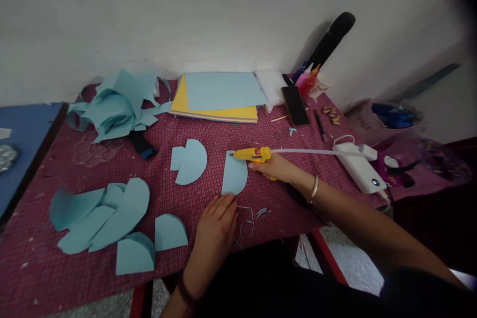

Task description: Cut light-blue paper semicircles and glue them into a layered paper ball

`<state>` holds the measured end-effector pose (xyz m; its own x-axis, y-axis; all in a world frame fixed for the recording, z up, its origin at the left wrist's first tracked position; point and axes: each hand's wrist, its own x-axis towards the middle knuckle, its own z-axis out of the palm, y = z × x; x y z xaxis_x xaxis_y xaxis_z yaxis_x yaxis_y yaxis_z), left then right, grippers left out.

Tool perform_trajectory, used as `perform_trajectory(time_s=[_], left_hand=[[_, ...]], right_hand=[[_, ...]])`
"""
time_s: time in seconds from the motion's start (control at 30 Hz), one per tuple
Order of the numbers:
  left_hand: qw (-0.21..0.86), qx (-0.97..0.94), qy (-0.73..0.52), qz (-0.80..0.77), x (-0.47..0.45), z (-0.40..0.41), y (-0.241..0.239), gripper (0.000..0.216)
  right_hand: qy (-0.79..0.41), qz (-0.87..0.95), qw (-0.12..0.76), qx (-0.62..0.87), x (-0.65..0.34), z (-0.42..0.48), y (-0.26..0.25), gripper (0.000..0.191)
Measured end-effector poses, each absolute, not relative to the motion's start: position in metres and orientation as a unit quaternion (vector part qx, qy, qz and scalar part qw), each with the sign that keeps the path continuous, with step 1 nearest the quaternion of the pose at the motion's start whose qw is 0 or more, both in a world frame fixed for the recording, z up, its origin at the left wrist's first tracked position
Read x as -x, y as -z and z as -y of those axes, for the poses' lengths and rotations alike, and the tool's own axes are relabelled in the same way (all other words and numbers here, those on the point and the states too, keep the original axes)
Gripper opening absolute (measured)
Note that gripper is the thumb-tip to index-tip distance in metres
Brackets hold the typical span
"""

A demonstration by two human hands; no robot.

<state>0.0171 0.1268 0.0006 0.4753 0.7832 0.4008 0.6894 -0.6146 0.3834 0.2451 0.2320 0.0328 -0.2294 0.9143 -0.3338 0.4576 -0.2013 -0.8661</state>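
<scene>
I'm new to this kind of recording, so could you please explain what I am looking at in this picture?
There is no machine here: a person works with two bare hands. The one picture comes from a camera worn on the head, looking forward and down.

The right hand holds a yellow glue gun, with a long pale glue stick trailing from its back. Its nozzle is over a light blue paper piece. The left hand lies palm down, fingertips at that piece's near edge.

The table has a red checked cloth. On it are more cut pieces, a heap of paper scraps, a stack of sheets and a dark phone.
</scene>
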Motion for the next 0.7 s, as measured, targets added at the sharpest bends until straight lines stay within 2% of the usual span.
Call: perform_trajectory(time_s=[0.47, 0.7], left_hand=[[0.079, -0.858, -0.271, -0.429, -0.017, -0.127, -0.002, 0.024], [0.099, -0.854, -0.260, -0.439, -0.017, -0.125, 0.003, 0.026]], right_hand=[[-0.511, 0.628, 0.207, 0.549, -0.244, -0.236, -0.042, 0.015], [-0.505, 0.673, 0.161, 0.516, -0.251, -0.248, -0.037, 0.027]])
